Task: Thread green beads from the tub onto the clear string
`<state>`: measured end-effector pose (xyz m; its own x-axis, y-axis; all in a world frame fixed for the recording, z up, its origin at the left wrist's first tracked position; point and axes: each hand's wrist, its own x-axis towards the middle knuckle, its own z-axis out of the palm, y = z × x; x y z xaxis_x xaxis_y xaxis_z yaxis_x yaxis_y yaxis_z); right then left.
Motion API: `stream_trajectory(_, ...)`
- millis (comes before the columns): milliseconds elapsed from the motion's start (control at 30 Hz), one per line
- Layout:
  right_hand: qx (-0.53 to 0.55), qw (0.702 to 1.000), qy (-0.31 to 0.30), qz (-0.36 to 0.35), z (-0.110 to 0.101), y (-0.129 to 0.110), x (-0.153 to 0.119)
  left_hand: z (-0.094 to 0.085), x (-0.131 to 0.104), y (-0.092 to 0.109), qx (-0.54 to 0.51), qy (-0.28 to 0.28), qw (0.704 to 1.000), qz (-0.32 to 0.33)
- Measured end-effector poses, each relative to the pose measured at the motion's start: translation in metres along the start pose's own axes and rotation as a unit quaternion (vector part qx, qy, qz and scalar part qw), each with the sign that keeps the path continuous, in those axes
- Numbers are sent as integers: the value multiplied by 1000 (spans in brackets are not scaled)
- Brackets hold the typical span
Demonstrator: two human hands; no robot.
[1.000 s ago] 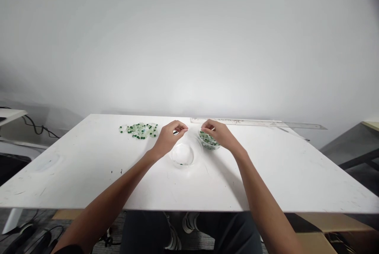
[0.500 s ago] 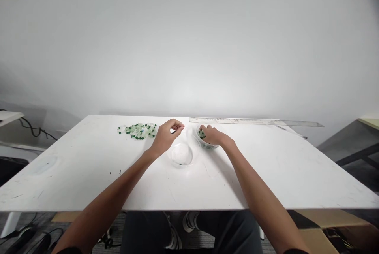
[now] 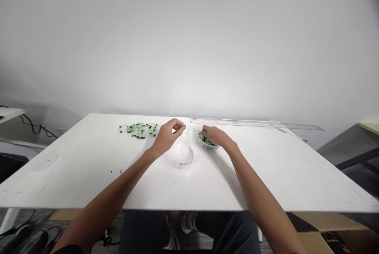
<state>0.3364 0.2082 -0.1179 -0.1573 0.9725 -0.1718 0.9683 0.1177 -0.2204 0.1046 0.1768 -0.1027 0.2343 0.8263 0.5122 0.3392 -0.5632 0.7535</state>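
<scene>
My left hand (image 3: pixel 170 133) hovers over the middle of the table, thumb and forefinger pinched. Whatever is between those fingertips is too fine to make out. A clear bowl (image 3: pixel 209 147) holds green and pale beads (image 3: pixel 204 138). At its rim my right hand (image 3: pixel 213 134) has its fingertips drawn together just above the beads; I cannot see what they hold. Below my left hand stands a clear round container (image 3: pixel 182 155) with a small dark bit at its near edge. Left of that hand lies a spread of dark green and pale beads (image 3: pixel 142 130) on the tabletop.
A long clear ruler (image 3: pixel 254 123) lies along the back edge of the white table (image 3: pixel 83 167), and a thin rod reaches the right edge. Small dark specks (image 3: pixel 121 171) dot the left side. Beneath the right side is an open cardboard box (image 3: pixel 316 226).
My right hand has risen slightly out of the bowl, so more of the beads show. My left hand keeps its pinch almost in place.
</scene>
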Motion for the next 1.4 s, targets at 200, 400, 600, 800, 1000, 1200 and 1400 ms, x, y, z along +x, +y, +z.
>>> stream_trajectory(200,23,995,85,-37,-4,3,-7,0,0,0,2,-3,1000,0)
stream_trajectory(400,52,990,114,-63,-8,7,-10,1,0,-1,1,-4,1000,-1)
stream_trajectory(600,53,990,119,-61,-10,4,-15,0,0,-2,4,-4,1000,-2)
stream_trajectory(800,84,984,143,-67,-11,0,-18,0,0,0,7,-4,1000,-3)
stream_trajectory(1000,262,936,188,-143,-12,-15,-23,0,-1,0,5,-4,1000,-1)
stream_trajectory(1200,461,855,144,-189,-7,-39,-34,2,-3,0,19,7,1000,21)
stream_trajectory(1400,563,797,117,-186,-2,-50,-39,4,-5,0,54,2,996,72)
